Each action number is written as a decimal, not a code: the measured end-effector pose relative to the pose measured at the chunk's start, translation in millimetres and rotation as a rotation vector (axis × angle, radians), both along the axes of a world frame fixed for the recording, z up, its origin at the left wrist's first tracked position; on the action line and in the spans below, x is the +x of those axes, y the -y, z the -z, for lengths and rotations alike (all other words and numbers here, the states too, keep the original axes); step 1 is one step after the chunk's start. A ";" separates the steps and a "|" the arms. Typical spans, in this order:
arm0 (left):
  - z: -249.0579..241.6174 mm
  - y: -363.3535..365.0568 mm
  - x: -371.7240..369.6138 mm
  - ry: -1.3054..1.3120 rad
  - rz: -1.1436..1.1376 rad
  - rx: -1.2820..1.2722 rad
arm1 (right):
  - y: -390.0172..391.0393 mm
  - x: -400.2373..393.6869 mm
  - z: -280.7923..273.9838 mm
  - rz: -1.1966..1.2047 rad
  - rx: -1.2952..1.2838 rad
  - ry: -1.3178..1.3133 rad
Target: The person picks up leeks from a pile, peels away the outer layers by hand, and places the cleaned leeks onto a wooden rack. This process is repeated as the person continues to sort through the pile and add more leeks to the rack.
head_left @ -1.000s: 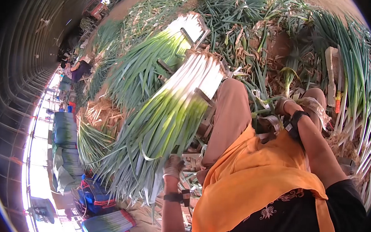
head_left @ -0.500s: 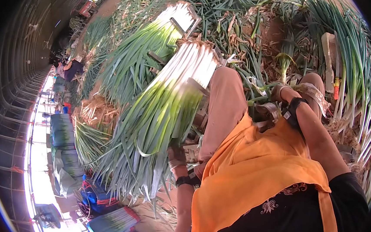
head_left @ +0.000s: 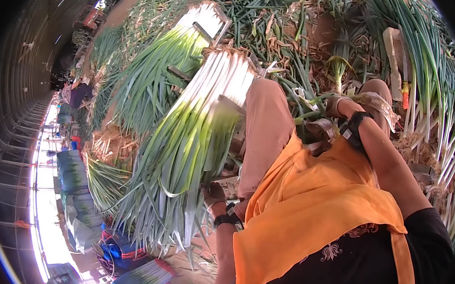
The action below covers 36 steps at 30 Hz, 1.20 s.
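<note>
A large bundle of long green onions (head_left: 185, 138) lies in a low frame to my left, white roots end away from me and leaves fanned toward me. My left hand (head_left: 213, 195) is beside the leaf edges, fingers partly spread, with nothing visible held. Near my right knee, my right hand (head_left: 338, 106) is curled closed beside a green stalk (head_left: 310, 115) and pale stripped leaves; its grip is hidden. A second bundle of green onions (head_left: 161, 65) lies behind the first. A metal bracket (head_left: 231, 105) presses against the nearer bundle's side.
Loose green onions (head_left: 435, 78) are heaped at the right, near a wooden board (head_left: 394, 59) and an orange-handled tool (head_left: 405, 95). Trimmed leaves (head_left: 264, 11) cover the ground ahead. Packed bundles (head_left: 144, 279) and a blue bag (head_left: 117, 248) stand at lower left. Another person (head_left: 80, 94) is far left.
The view has shifted slightly, so the bundles appear further left. My left hand shows more clearly below the leaves. My right hand stays by my right knee.
</note>
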<state>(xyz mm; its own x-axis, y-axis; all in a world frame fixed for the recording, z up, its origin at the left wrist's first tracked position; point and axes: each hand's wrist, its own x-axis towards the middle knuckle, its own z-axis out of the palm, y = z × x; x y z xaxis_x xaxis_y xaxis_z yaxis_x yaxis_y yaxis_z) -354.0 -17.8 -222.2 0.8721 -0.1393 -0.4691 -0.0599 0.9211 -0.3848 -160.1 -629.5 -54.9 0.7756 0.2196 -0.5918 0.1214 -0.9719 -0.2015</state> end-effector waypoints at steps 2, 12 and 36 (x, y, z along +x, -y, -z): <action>-40.2 29.1 -1.1 -0.130 0.080 0.866 | 2.5 0.3 -1.2 0.015 0.003 0.026; -87.0 -9.0 -4.8 0.439 0.510 3.671 | -1.3 10.3 10.0 -0.120 -0.101 -0.099; -164.4 -43.9 55.3 -0.689 2.075 2.940 | -8.9 -1.7 -2.7 0.216 -0.049 -0.150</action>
